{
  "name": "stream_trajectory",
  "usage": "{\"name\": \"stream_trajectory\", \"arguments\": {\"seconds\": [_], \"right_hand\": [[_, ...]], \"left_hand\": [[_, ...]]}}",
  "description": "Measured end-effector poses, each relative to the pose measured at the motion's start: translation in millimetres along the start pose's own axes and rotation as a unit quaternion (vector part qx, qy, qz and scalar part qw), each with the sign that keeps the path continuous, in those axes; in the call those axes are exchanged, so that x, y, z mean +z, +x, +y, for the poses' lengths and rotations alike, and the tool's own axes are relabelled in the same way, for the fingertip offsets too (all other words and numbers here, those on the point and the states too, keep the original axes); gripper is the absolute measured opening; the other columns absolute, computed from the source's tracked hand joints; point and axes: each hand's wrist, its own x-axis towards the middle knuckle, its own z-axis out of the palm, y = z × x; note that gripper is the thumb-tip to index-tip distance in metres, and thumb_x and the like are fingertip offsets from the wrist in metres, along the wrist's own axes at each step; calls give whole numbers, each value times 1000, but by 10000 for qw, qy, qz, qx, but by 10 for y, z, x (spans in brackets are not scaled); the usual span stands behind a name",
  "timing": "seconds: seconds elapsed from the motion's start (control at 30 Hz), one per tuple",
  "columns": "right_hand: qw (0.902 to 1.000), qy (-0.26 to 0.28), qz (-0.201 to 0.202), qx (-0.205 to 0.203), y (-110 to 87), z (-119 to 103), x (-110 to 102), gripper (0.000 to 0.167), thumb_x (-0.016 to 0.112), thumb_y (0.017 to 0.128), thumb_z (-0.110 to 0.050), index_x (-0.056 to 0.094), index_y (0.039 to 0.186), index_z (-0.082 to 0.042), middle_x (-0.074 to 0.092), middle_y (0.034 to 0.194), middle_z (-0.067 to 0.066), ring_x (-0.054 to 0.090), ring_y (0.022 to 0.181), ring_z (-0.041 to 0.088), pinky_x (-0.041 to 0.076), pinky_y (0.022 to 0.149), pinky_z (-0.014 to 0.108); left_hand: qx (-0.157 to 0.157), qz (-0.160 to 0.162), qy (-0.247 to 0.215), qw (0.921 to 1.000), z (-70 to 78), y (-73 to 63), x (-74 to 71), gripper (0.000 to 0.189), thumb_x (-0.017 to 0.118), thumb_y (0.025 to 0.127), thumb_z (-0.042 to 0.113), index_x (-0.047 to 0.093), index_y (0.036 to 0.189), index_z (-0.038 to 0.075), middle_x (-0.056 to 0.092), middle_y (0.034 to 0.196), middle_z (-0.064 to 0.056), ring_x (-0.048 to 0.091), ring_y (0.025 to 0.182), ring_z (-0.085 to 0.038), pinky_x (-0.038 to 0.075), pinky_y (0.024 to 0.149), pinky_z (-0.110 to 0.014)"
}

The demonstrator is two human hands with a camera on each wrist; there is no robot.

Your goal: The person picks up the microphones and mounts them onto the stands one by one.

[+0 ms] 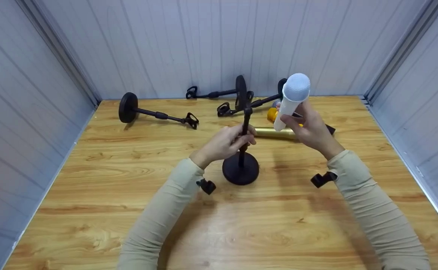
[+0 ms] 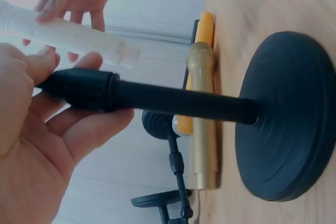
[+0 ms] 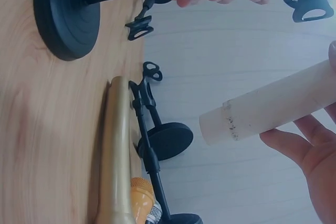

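Note:
My left hand [image 1: 224, 143] grips the pole of a black desktop microphone stand [image 1: 241, 170], fingers and thumb wrapped round its collar. The stand is upright, its round base low against the wooden table, and its clip [image 3: 310, 9] shows at the top in the right wrist view. To the right of it, my right hand [image 1: 313, 131] holds a white microphone [image 1: 293, 95] in the air by its handle. The microphone's mesh head points up and its tail end tilts down toward the stand. Dark specks mark the white handle [image 3: 278, 100] near its tail.
A gold microphone [image 1: 273, 132] lies behind the stand, with an orange microphone [image 1: 272, 114] beside it. Another black stand [image 1: 155, 113] lies on its side at the left; two more, one a stand [image 1: 219, 93] near the back wall [image 1: 204, 45], lie farther back. Walls enclose the table.

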Motion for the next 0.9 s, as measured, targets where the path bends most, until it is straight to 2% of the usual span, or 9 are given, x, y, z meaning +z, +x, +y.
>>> {"name": "stream_trajectory", "arguments": {"seconds": [0.1,0.17,0.33,0.47,0.63,0.9], "right_hand": [[9999,133,3,45,16,-34,-4,51,63,100,-4,39,146,0,61,137,9,59,126,27,52,97,54],[9998,168,-14,45,31,-57,-14,50,62,100,-4,40,145,-1,61,137,8,58,127,27,52,99,51],[9995,297,20,-136,120,-116,-37,49,59,101,0,41,146,-1,58,139,9,55,131,24,51,101,45],[9985,448,-25,-320,248,-175,-18,47,55,103,1,40,148,-2,53,144,10,50,134,26,48,104,49],[9975,425,-126,-541,406,-268,34,49,51,106,-4,34,151,-6,49,148,8,46,137,27,43,107,56],[9946,589,-173,-835,658,-414,135,51,48,107,-8,25,153,-6,49,146,9,43,140,32,42,109,54]], "left_hand": [[8,-170,-287,9994,-25,16,-17,18,51,107,6,61,118,-3,74,101,-16,71,93,-16,59,80,-32],[-1,-170,-329,9993,-37,16,-10,19,50,107,6,60,120,-4,73,101,-16,70,94,-16,58,82,-32],[-49,95,-148,9998,-36,-2,45,19,49,108,7,59,121,-2,73,98,-10,70,91,-14,57,81,-29],[-69,219,86,9997,-17,3,101,15,45,109,9,54,116,0,68,90,-10,64,81,-15,53,72,-30],[-245,138,395,9988,8,15,159,14,38,111,13,46,115,3,60,86,-10,54,74,-16,45,67,-30],[-354,21,173,9992,-1,-2,177,14,36,111,10,45,115,1,58,87,-15,54,76,-19,45,69,-32]]}}
